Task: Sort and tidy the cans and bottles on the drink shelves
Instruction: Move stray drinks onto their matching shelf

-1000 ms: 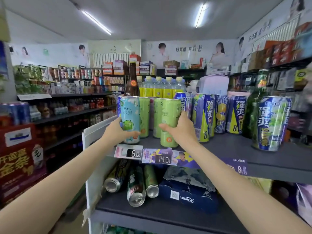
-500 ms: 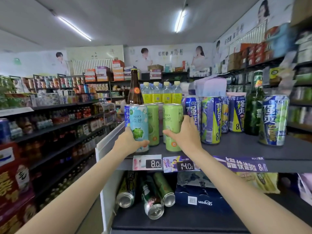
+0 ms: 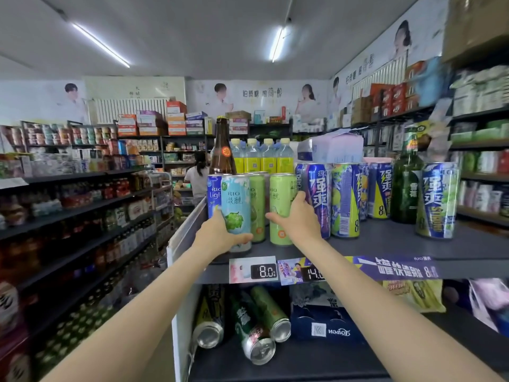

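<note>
My left hand [image 3: 217, 235] grips a light-blue RIO can [image 3: 236, 205] standing at the front left of the top shelf [image 3: 385, 244]. My right hand [image 3: 296, 219] grips a green can [image 3: 281, 199] just to its right. Another green can [image 3: 257, 205] stands between them, and a blue RIO Light can [image 3: 213, 194] is behind the light-blue one. To the right stand several blue and purple tall cans [image 3: 344, 199]. One more blue can [image 3: 438, 199] stands alone at the far right.
A brown bottle [image 3: 221, 150] and yellow-labelled bottles [image 3: 260, 157] stand at the back; a green bottle [image 3: 406, 177] is on the right. On the lower shelf, three cans [image 3: 256, 326] lie on their sides beside a blue box [image 3: 327, 323]. A person [image 3: 197, 175] stands down the aisle.
The view has shifted left and come closer to the shelf. Both hands keep their grip on the same cans, which stay standing on the shelf.
</note>
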The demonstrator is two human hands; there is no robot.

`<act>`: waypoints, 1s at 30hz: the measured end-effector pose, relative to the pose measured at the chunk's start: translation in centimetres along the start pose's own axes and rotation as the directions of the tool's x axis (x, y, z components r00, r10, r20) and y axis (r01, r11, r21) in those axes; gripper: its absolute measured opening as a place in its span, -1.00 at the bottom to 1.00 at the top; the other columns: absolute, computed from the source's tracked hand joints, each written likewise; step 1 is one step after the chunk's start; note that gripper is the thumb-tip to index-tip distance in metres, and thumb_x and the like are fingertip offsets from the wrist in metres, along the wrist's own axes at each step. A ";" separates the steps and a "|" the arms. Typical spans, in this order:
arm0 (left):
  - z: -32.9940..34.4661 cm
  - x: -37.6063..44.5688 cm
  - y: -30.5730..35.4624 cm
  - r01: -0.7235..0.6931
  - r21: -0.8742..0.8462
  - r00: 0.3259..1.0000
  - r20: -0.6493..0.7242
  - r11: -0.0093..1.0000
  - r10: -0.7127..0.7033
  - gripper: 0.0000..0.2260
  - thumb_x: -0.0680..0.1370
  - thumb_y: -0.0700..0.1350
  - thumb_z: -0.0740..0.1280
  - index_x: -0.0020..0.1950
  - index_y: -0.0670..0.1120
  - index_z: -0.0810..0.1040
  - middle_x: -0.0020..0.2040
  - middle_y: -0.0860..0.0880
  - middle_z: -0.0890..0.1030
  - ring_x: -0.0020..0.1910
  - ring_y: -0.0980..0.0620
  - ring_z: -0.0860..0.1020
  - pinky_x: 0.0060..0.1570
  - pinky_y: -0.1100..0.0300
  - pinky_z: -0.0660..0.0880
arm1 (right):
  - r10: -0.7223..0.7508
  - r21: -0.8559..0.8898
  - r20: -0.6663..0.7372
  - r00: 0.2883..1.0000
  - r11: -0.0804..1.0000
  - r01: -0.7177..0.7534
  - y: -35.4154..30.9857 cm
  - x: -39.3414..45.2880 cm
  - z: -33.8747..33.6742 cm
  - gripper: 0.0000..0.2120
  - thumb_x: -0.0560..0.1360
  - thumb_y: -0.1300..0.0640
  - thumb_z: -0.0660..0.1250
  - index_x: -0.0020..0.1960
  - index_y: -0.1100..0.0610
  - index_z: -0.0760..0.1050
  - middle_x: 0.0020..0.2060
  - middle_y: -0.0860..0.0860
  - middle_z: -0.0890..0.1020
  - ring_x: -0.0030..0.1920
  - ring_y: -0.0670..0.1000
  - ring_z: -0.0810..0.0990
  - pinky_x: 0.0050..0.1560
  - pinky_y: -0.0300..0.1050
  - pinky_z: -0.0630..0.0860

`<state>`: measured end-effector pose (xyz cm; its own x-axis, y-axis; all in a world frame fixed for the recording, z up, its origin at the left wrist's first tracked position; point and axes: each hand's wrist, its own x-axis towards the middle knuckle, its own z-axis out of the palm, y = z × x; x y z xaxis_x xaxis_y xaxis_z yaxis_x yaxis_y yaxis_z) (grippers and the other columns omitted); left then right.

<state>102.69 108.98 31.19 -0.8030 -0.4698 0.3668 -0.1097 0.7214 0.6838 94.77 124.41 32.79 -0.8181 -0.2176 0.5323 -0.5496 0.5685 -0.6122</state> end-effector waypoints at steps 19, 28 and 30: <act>0.2 -0.6 -0.4 -0.043 0.047 0.998 -0.041 0.998 0.045 -0.15 0.33 0.14 0.49 0.47 -0.11 0.17 0.24 -0.03 0.52 0.19 -0.02 0.49 0.18 0.01 0.46 | -0.028 -0.258 0.079 0.997 0.965 0.048 0.8 1.1 1.6 -0.40 0.48 0.05 0.38 0.32 0.33 0.19 0.23 0.24 0.44 0.22 0.24 0.47 0.09 0.04 0.43; 0.1 -1.0 0.2 -0.038 0.058 0.998 -0.058 0.998 0.041 -0.18 0.36 0.12 0.48 0.48 -0.11 0.16 0.25 -0.03 0.50 0.21 -0.03 0.48 0.16 0.07 0.45 | 0.006 -0.330 0.083 0.996 0.944 0.022 0.7 1.6 2.1 -0.48 0.49 0.13 0.38 0.29 0.36 0.23 0.18 0.27 0.50 0.20 0.29 0.47 0.08 0.11 0.44; 0.1 -1.0 0.1 -0.035 0.060 0.997 -0.068 0.998 0.039 -0.19 0.35 0.13 0.48 0.46 -0.12 0.18 0.23 -0.03 0.51 0.20 -0.03 0.49 0.17 0.04 0.45 | 0.009 -0.339 0.072 0.997 0.941 0.015 1.0 2.1 2.8 -0.46 0.51 0.15 0.35 0.33 0.37 0.19 0.19 0.28 0.50 0.21 0.29 0.47 0.09 0.12 0.44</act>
<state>103.43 109.62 30.83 -0.7652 -0.4748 0.4347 -0.1167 0.7664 0.6317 92.08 122.32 31.67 -0.8333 -0.2686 0.4832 -0.4723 0.8002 -0.3696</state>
